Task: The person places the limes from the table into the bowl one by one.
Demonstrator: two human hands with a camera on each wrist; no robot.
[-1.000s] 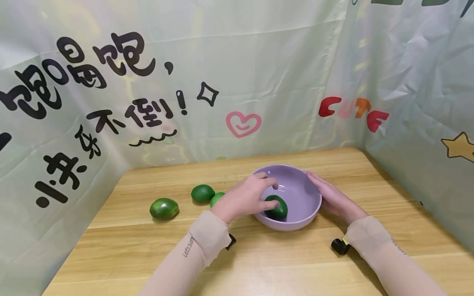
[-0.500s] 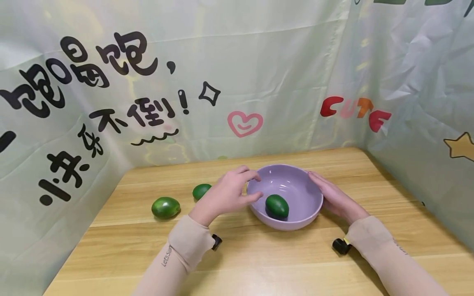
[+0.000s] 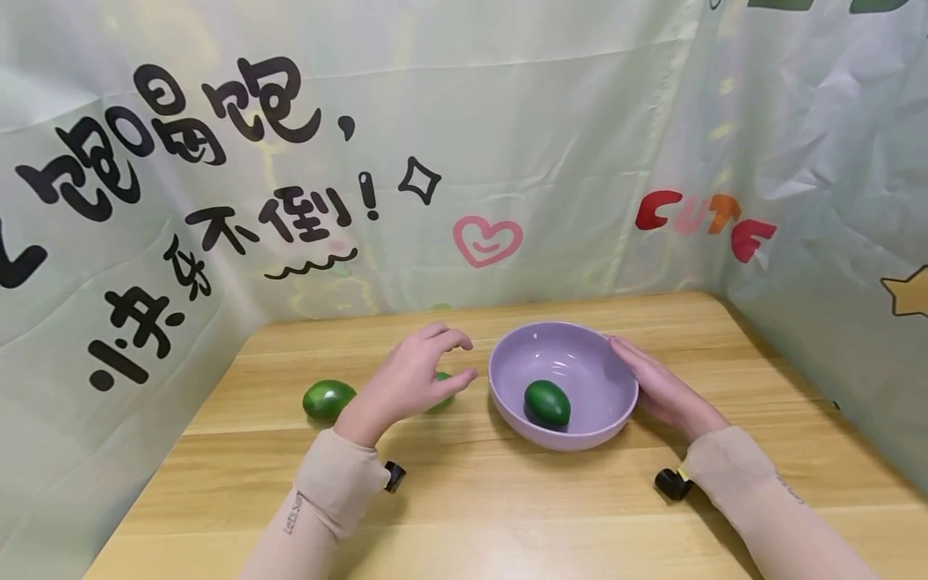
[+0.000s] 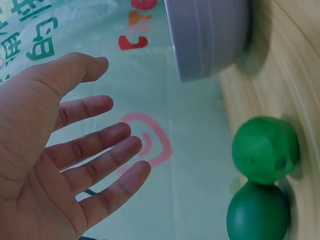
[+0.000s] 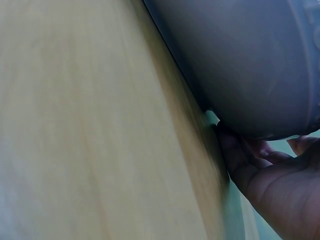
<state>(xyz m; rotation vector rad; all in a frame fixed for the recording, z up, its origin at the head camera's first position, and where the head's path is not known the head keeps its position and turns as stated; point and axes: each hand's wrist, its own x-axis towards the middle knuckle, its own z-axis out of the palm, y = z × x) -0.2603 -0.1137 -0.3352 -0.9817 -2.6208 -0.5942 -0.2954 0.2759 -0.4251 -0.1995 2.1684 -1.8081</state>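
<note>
Hands (image 3: pixel 412 372) by bowl (image 3: pixel 565 441); wooden table (image 3: pixel 507 515), printed cloth walls (image 3: pixel 565 153).

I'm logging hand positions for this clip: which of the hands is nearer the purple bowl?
Right. The right hand rests against the right side of the purple bowl; the left hand hovers to its left, not touching it.

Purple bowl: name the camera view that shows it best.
The head view: the purple bowl appears nearly whole, its inside visible with a green fruit in it. The left and right wrist views each show only part of its outer side, cut by the frame.
</note>
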